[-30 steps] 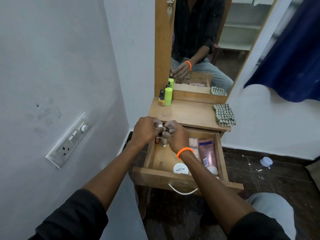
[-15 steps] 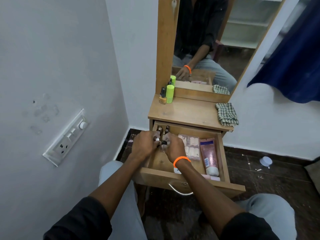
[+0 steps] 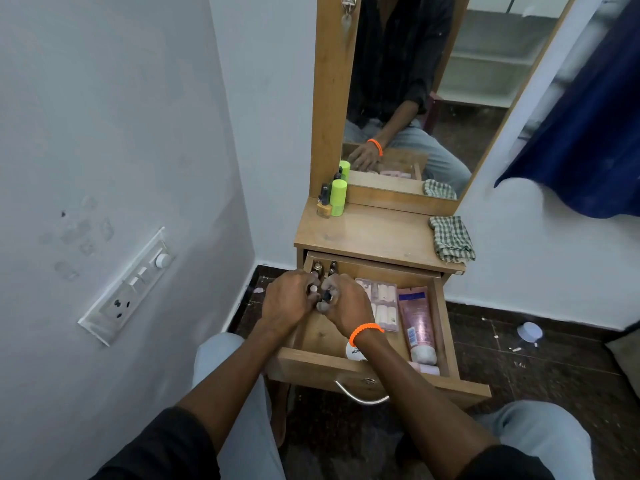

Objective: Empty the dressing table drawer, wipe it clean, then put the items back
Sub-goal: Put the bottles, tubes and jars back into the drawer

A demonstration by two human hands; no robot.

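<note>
You are at the emptying or the refilling step; which one cannot be told. Your left hand (image 3: 285, 299) and right hand (image 3: 344, 304) each grip small bottles (image 3: 320, 294) at the open drawer (image 3: 363, 370)'s back-left corner. Next, move them clear without knocking the pink tube (image 3: 417, 323) to their right.
</note>
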